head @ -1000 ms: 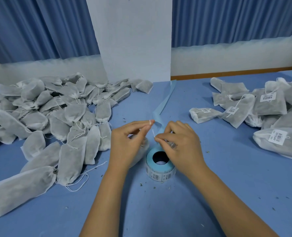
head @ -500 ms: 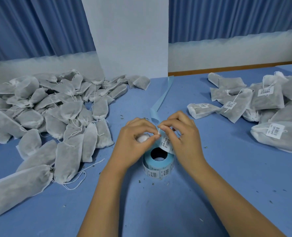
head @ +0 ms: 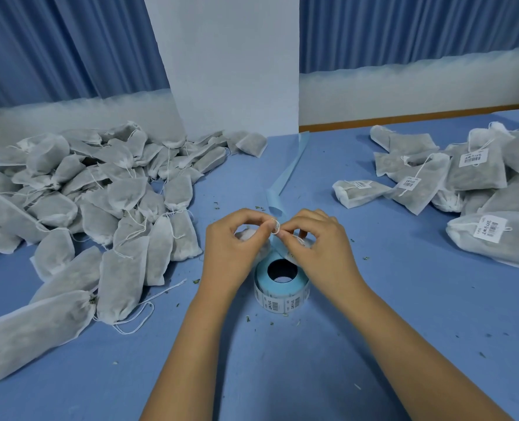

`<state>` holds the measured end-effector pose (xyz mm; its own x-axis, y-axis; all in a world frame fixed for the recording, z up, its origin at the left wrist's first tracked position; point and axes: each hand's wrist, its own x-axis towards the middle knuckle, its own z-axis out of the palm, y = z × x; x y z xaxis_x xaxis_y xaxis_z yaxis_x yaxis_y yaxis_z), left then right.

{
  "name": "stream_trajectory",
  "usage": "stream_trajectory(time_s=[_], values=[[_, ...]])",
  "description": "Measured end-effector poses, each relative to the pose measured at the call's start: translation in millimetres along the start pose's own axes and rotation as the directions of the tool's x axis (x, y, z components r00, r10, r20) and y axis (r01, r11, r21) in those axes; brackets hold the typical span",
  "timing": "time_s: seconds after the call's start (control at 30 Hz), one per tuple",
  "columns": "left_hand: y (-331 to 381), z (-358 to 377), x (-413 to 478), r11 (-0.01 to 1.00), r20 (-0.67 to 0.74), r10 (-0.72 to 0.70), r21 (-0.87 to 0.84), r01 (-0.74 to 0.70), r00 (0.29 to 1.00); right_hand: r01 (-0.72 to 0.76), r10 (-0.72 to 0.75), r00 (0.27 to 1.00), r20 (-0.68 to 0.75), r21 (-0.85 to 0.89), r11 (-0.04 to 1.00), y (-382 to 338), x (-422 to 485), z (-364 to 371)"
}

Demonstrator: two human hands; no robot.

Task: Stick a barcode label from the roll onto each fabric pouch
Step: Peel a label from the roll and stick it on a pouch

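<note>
Fingertips [head: 269, 228] of both hands meet in the middle of the frame, just above the label roll [head: 282, 288]. The left hand [head: 234, 253] pinches a loop of white drawstring [head: 277, 226] between thumb and forefinger. The fabric pouch [head: 246, 236] it belongs to is tucked under the palm and mostly hidden. The right hand [head: 323, 253] curls its fingers in a pinch on a peeled barcode label [head: 293, 254], of which only a pale corner shows. The blue backing strip [head: 294, 165] trails off toward the upper middle. Unlabelled pouches [head: 85, 208] are heaped at left and labelled pouches [head: 470, 174] at right, all on the blue table [head: 404, 329]. From where I stand, the trick is to keep the string taut and the label flat, so the sticky side lands squarely and doesn't fold onto itself or catch a fingertip. After that it wants firm pressing across its whole face before either hand lets go.
</note>
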<state>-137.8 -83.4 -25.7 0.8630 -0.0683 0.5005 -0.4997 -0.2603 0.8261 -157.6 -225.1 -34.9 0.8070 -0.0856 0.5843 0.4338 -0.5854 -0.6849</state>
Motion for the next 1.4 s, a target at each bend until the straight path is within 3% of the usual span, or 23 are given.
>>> stream_trajectory(time_s=[0.13,0.23,0.4,0.6,0.67,0.77,0.9,1.1,1.2,1.27,1.4], values=[[3,1,-1,0.997,0.000,-0.072,-0.029,0.072,0.997,0.151,-0.168,0.973,-0.158,-0.113,0.982,-4,2,-6],[4,2,-1,0.993,0.028,-0.111,-0.047,0.112,0.993,0.239,-0.280,0.945,-0.169,-0.229,0.944,-9,0,-4],[1,0,1,0.954,0.104,-0.231,-0.173,0.247,0.967,0.187,-0.257,0.946,-0.197,-0.315,0.931,-10,-3,-5],[2,-2,2,0.926,0.225,-0.214,-0.264,0.270,0.951,0.172,-0.229,0.964,-0.133,-0.341,0.924,-11,-3,-8],[2,-1,1,0.920,0.229,-0.231,-0.264,0.289,0.946,0.124,-0.152,0.985,-0.077,-0.282,0.951,-12,-2,-7],[1,-6,4,0.961,0.133,-0.220,-0.142,0.238,0.966,-0.056,0.054,0.997,-0.059,-0.038,0.998,-10,1,-10],[0,-14,7,0.989,0.129,-0.149,0.010,0.149,0.980,-0.288,0.303,0.953,-0.031,0.233,0.929,-8,7,-17],[-8,-25,6,0.979,0.246,-0.123,0.187,0.077,0.961,-0.379,0.451,0.891,-0.061,0.450,0.809,1,14,-26],[-13,-28,8,0.961,0.139,-0.151,0.252,0.113,0.979,-0.346,0.474,0.873,-0.114,0.541,0.767,1,15,-31],[-15,-25,10,0.953,0.007,-0.156,0.264,0.149,0.988,-0.282,0.416,0.897,-0.150,0.529,0.800,-6,12,-28],[-15,-23,11,0.980,-0.340,-0.110,0.121,0.160,0.934,0.059,-0.019,0.985,-0.171,0.227,0.972,-26,-5,-9]])
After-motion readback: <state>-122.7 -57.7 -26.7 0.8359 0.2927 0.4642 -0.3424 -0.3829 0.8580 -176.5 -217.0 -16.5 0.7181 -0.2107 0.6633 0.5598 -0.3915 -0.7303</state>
